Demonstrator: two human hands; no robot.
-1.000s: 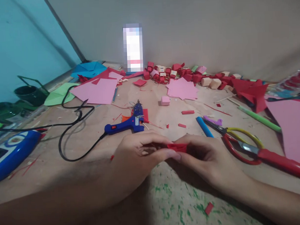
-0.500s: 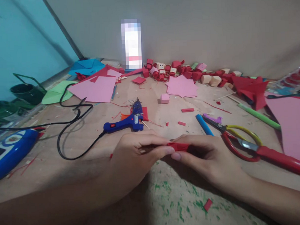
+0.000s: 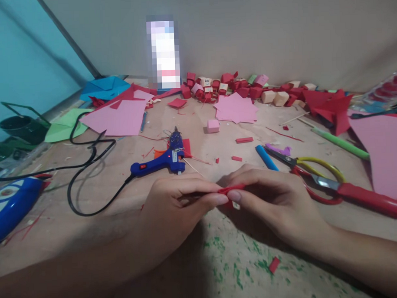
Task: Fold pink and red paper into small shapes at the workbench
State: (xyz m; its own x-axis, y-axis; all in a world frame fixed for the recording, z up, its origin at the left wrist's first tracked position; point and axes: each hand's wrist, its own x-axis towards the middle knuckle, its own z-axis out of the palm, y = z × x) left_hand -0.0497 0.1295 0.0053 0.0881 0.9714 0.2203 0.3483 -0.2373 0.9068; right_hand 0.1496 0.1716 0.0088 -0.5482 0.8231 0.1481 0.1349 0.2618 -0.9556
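Between my two hands is a small folded piece of red paper (image 3: 232,189), low in the middle of the head view. My left hand (image 3: 179,206) pinches its left end between thumb and fingers. My right hand (image 3: 273,198) grips the right end, the thumb pressed on the near side; most of the piece is hidden by the fingers. A small pale patch shows just beneath the right thumb. Beyond the hands lie a blue glue gun (image 3: 160,162), a small pink paper box (image 3: 213,126) and short red paper strips (image 3: 244,140).
Scissors (image 3: 323,179) with red and yellow handles lie beside my right hand. A black cord (image 3: 69,188) loops at left, near a blue-and-white device (image 3: 14,205). Pink sheets (image 3: 119,119), several small paper boxes (image 3: 255,92) and a lit, blurred screen (image 3: 165,54) stand farther back.
The red paper has tilted and been pressed flatter between my fingers, and a pale patch has come into view below it. The whole view has shifted slightly.
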